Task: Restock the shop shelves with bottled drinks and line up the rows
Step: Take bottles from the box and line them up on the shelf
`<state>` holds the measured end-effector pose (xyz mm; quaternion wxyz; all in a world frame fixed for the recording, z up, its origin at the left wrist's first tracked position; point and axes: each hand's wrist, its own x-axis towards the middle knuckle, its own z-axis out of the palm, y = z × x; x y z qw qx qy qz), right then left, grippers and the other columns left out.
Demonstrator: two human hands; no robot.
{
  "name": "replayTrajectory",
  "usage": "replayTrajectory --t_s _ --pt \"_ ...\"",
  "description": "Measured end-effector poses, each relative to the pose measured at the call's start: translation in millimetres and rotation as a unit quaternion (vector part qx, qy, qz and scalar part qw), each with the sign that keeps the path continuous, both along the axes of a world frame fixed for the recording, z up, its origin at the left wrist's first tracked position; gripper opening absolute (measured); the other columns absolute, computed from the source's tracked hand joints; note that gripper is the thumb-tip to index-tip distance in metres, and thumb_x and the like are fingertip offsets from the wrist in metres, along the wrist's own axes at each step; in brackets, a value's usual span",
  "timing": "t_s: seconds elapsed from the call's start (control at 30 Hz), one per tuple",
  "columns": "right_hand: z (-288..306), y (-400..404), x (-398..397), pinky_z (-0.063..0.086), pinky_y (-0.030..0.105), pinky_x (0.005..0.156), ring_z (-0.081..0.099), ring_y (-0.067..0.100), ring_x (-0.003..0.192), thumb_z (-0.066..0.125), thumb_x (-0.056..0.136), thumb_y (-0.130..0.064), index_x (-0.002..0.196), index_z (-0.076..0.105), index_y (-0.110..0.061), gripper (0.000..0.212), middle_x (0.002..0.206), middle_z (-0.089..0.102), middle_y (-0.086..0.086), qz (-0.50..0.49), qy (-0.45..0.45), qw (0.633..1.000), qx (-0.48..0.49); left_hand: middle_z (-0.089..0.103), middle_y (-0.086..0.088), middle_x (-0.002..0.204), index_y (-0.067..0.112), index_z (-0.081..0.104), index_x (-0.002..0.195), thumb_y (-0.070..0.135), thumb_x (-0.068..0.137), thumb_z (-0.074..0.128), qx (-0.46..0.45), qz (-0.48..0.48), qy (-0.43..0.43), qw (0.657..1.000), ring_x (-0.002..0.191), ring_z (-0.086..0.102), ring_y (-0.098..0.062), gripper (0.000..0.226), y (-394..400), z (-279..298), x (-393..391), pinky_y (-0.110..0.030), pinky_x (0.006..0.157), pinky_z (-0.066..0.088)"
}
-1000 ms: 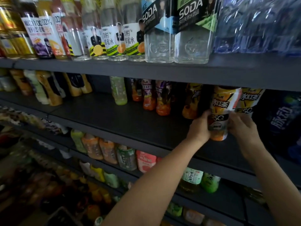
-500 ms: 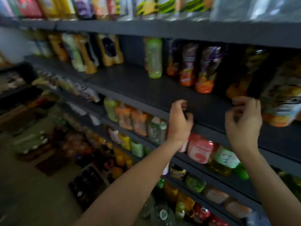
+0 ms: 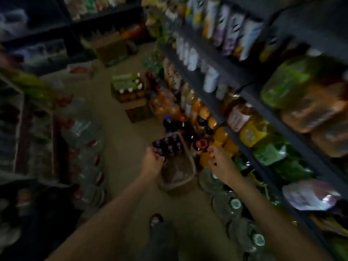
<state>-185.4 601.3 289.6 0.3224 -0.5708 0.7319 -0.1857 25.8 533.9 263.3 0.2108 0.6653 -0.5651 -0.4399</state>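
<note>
Frame heavily motion-blurred, dim aisle, view tipped down to the floor (image 3: 120, 151).

Risks, as judgement:
- Shelves (image 3: 267, 113) on the right are packed with bottles right at the front edges; both arms pass close beside them, so an elbow or forearm swinging back up could knock a front bottle off. Cause: tight aisle, reaching while the head turns fast.
- Floor stock crowds the feet: large bottles with green caps (image 3: 235, 203) just right of the person's foot (image 3: 156, 219), shrink-wrapped packs (image 3: 84, 147) on the left. Stepping forward without looking could trip or topple these.
- Crate of bottled drinks (image 3: 175, 161) sits on the floor beside the lowest shelf row, dark bottles with purple caps (image 3: 167, 143) filling its far end, near end looks bare. Grabbing by the caps only, in this light, could mean a slipped bottle.
- Open carton of bottles (image 3: 130, 89) further up the aisle, well apart from the hands, no immediate concern.

Hands:
- Both arms stretched forward and down toward the crate.
- Left hand (image 3: 153, 160) over the crate's left rim near the purple caps, fingers curled; whether the grip has closed on a bottle or the rim, cannot tell, too blurred.
- Right hand (image 3: 218, 159) above the floor bottles between crate and shelf, fingers loosely bent, seems to hold nothing, grip released.

Task thing: drinks to restock are in the crate on the floor, not yet lifted.
</note>
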Motion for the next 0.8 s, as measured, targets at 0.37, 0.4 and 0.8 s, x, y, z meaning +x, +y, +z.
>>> replayTrajectory --t_s 0.37,0.4,0.8 --pt "-277.3 -136.9 77.2 0.038 0.033 0.076 0.056 0.035 0.104 0.051 0.087 0.003 0.097 0.056 0.001 0.011 0.103 0.058 0.024 -0.006 -0.01 0.97 0.241 0.042 -0.005 0.049 0.009 0.037 0.061 0.0 0.097 0.024 0.194 0.013 -0.074 0.978 0.034 0.043 -0.004 0.039 -111.4 -211.0 128.9 -0.01 0.033 0.033" --pt "-310.8 -146.2 85.2 0.039 0.034 0.08 0.055 0.036 0.107 0.052 0.087 0.002 0.099 0.056 0.0 0.013 0.107 0.058 0.026 0.002 -0.009 0.971 0.24 0.044 -0.001 0.05 0.01 0.039 0.061 0.0 0.096 0.028 0.203 -0.028 -0.099 0.974 0.034 0.043 -0.001 0.038 -119.2 -240.4 134.8 -0.01 0.037 0.034" --pt "-587.6 -258.6 156.5 0.036 0.036 0.088 0.047 0.036 0.111 0.054 0.086 -0.005 0.134 0.043 -0.005 0.05 0.131 0.041 0.023 0.191 0.159 0.959 0.135 0.065 -0.017 0.094 0.005 0.056 0.104 -0.001 0.084 0.052 0.229 -0.147 -0.103 0.957 0.086 0.063 -0.031 0.021 -142.3 -473.3 153.3 -0.035 0.075 0.047"
